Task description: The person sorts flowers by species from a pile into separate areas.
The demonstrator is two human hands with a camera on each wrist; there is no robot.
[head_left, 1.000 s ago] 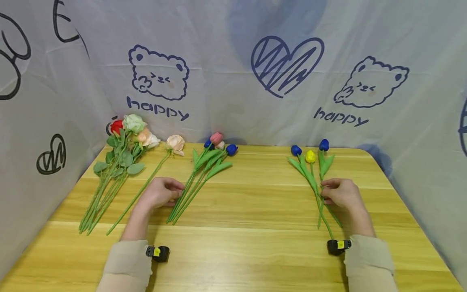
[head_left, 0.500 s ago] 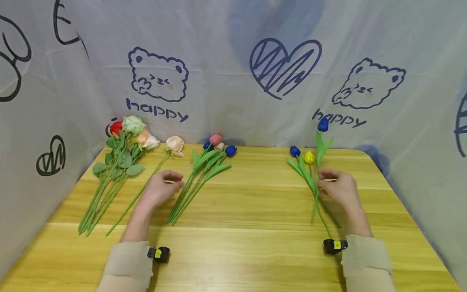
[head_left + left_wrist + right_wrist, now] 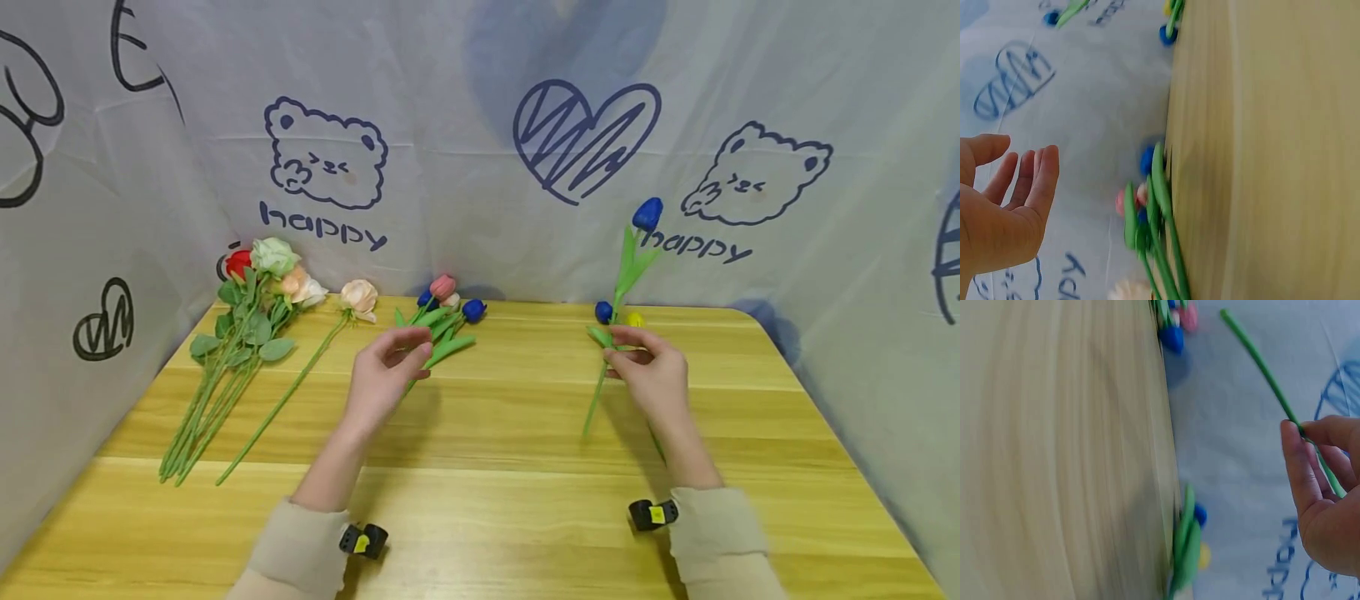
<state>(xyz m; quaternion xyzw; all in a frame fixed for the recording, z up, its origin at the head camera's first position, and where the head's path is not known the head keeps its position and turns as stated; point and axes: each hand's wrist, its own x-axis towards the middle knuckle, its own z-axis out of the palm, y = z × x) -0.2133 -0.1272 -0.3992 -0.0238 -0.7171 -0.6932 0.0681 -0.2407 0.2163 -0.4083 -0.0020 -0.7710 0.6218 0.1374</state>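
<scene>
A blue tulip [image 3: 647, 214] is raised above the table, its green stem pinched between thumb and fingertips of my right hand [image 3: 652, 371]. In the right wrist view, the bare lower end of the tulip stem [image 3: 1260, 362] sticks out past the fingers. Behind the right hand lie another blue tulip [image 3: 603, 312] and a yellow tulip [image 3: 636, 319], their stems mostly hidden. My left hand [image 3: 382, 371] hovers with loosely bent fingers and nothing in its grasp. It overlaps the stems of a group of pink, blue and pale tulips [image 3: 452, 348] lying on the table.
Several roses [image 3: 274, 257] in red, pale green, peach and white lie bunched at the table's far left. One peach rose [image 3: 359, 297] lies apart, right of them. The wooden table [image 3: 480, 517] ends at a light curtain [image 3: 450, 83] with drawings.
My right hand has lifted the blue tulip off the table and carried it left, tilting it. The left hand has left the tulip stems, rising and moving right.
</scene>
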